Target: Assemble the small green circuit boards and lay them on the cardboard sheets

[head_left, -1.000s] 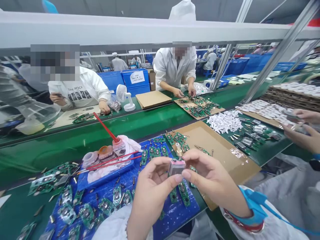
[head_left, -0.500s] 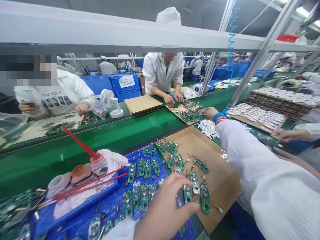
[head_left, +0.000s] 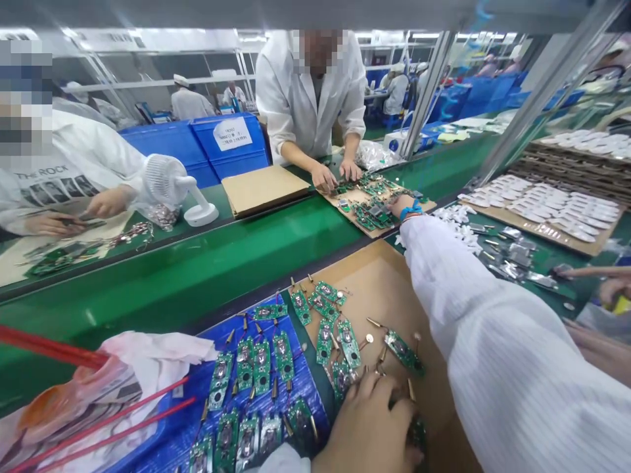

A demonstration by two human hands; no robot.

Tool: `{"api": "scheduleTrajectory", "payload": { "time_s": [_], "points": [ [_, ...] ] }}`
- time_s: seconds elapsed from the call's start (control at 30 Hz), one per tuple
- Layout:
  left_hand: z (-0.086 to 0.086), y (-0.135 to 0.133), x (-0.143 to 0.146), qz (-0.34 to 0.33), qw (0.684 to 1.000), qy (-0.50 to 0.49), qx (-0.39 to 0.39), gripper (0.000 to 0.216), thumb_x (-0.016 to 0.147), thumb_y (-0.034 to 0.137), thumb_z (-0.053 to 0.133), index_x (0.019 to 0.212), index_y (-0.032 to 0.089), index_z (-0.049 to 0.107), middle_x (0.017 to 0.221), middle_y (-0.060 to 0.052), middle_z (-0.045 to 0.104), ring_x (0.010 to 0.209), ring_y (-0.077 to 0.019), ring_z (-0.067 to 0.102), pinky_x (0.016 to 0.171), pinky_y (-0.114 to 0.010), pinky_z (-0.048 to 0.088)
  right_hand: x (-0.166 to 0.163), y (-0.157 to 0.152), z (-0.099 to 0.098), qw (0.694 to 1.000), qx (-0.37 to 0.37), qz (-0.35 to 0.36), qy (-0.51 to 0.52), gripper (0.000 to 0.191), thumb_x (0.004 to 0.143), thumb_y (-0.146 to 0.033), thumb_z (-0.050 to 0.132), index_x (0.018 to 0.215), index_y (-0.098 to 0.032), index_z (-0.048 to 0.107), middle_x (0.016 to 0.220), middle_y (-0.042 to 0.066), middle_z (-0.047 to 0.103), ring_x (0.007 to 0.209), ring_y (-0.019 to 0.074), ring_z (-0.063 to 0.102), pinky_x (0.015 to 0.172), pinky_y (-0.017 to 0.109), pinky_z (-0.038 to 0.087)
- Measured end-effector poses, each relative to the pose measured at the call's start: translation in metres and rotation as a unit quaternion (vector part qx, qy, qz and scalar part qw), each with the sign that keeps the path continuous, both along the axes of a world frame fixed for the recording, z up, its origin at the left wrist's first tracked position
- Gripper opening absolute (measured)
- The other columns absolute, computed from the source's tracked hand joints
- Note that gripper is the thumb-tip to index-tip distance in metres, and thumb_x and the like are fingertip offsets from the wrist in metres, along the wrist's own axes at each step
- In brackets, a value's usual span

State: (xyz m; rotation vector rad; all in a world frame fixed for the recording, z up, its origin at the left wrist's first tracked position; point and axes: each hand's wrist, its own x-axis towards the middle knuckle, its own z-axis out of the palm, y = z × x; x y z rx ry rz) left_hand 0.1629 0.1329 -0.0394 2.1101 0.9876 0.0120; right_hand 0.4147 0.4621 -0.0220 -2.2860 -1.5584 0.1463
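My left hand (head_left: 369, 427) is down over the brown cardboard sheet (head_left: 441, 410), its fingers curled round green circuit boards, one of which (head_left: 418, 432) shows beside the fingertips. More circuit boards with small brass-coloured parts on wires lie just ahead, such as this circuit board (head_left: 349, 343). On the blue mat (head_left: 310, 374) to the left are rows of similar boards. My right hand (head_left: 403, 205), with a blue wristband, reaches far forward to a pile of circuit boards (head_left: 369, 213) on another cardboard piece. Its fingers are mostly hidden there.
A blue tray (head_left: 148, 430) holds cloth, cups and red sticks at left. White plastic parts (head_left: 456, 223) lie right of my forearm, near trays of white shells (head_left: 557, 203). Across the green belt (head_left: 197, 269), a co-worker's hands (head_left: 335, 176) handle boards. A white fan (head_left: 172, 187) stands left.
My left hand has come down from open above the boards and curled over them. My right hand has reached further into the far board pile. The view has shifted.
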Motion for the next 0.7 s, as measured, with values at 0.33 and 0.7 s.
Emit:
{"api": "scheduleTrajectory", "payload": {
  "time_s": [0.33,0.7],
  "points": [
    [0.018,0.031,-0.021,0.05,0.982,0.081,0.166,0.031,0.085,0.031,0.058,0.11,0.014,0.063,0.107,-0.011,0.064,0.106,-0.0288,0.054,0.094,-0.042,0.042,-0.031,-0.115,0.078,0.986,-0.032,0.161,-0.018,0.023,0.082,-0.034,0.062,0.093,-0.014,0.069,0.087,0.004,0.068,0.081,0.016,0.061,0.072,0.026,0.044],
    [0.003,0.009,0.022,0.099,0.973,0.109,0.181,0.052,0.071,0.025,0.073,0.115,0.006,0.056,0.104,-0.021,0.065,0.087,-0.0339,0.065,0.07,-0.039,0.051,-0.078,-0.315,-0.023,0.968,-0.101,0.225,0.051,0.026,0.068,-0.025,0.071,0.091,-0.013,0.066,0.086,0.01,0.068,0.076,0.0213,0.061,0.063,0.028,0.043]
  ]
}}
